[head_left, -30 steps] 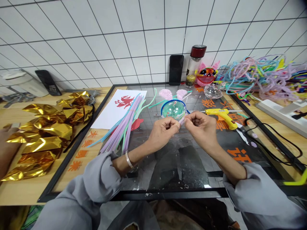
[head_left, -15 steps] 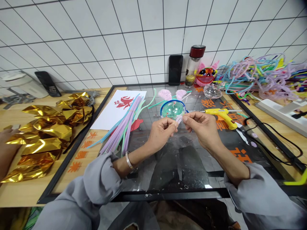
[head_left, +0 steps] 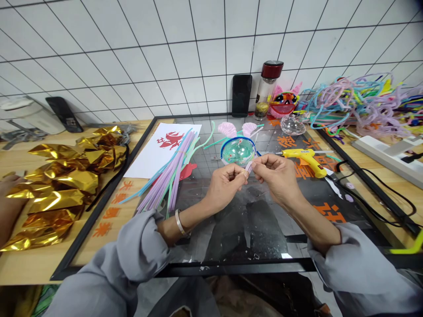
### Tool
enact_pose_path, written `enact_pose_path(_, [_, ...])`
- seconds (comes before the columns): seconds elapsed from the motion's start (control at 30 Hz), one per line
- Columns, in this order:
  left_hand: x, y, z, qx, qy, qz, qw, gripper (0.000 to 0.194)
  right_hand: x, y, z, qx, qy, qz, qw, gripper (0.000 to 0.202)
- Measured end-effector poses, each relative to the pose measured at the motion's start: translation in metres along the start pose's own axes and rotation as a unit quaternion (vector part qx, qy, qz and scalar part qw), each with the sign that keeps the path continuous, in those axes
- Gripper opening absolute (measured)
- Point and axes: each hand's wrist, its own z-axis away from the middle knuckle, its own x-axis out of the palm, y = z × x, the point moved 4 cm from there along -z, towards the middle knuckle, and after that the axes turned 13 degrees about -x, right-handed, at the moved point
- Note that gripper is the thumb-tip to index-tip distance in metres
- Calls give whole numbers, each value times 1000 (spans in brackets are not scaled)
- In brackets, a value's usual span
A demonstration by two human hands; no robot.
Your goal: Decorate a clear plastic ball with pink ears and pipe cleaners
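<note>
My left hand [head_left: 226, 185] and my right hand [head_left: 279, 176] meet over the dark glass panel, fingers pinched together. Between the fingertips is a short lilac pipe cleaner piece [head_left: 249, 166], mostly covered by my fingers. Just beyond them sits a green-lined clear bowl [head_left: 238, 152] with a blue rim. Two pale pink ear-shaped pieces, a left one [head_left: 227, 129] and a right one [head_left: 249, 129], lie behind the bowl. To the left, a bundle of lilac, blue and green pipe cleaners [head_left: 172, 171] rests across white paper [head_left: 142, 156] that bears a red cut-out.
On the right lie a yellow glue gun [head_left: 306, 159], black cables and a white power strip [head_left: 390, 154]. Behind stand a phone [head_left: 241, 95], a glass bottle [head_left: 263, 92] and a pink mask-like craft [head_left: 284, 103]. Gold foil [head_left: 66, 193] lies left, beside another person's hand [head_left: 11, 193].
My two hands have come slightly closer together, and less of the lilac piece shows between them. The bowl and the things around it look unmoved.
</note>
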Motion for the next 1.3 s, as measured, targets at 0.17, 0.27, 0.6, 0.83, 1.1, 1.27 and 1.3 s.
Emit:
enact_pose_path(0.17, [0,-4,2,-10,20,9,1000,21,1,-1,1,12,-4,-8,1000,18])
enact_pose_path(0.27, [-1,-6,2,-12,26,14,999,23,2,-3,0,7,-39,-16,999,22])
enact_pose_path(0.6, [-5,-7,-1,7,27,36,999,32,1,1,-2,0,-67,21,998,32])
enact_pose_path(0.83, [-32,20,-9,154,108,-25,982,16,-1,-1,-12,-63,-108,90,988,33])
enact_pose_path(1.1, [-34,33,-22,184,32,-76,980,12,12,-7,-22,-119,-158,159,967,34])
enact_pose_path(1.27, [-37,36,-23,179,50,-109,976,9,14,-5,-23,-110,-160,148,970,33])
enact_pose_path(1.3, [-37,37,-24,177,50,-106,977,8,14,-5,-22,-103,-158,142,972,33])
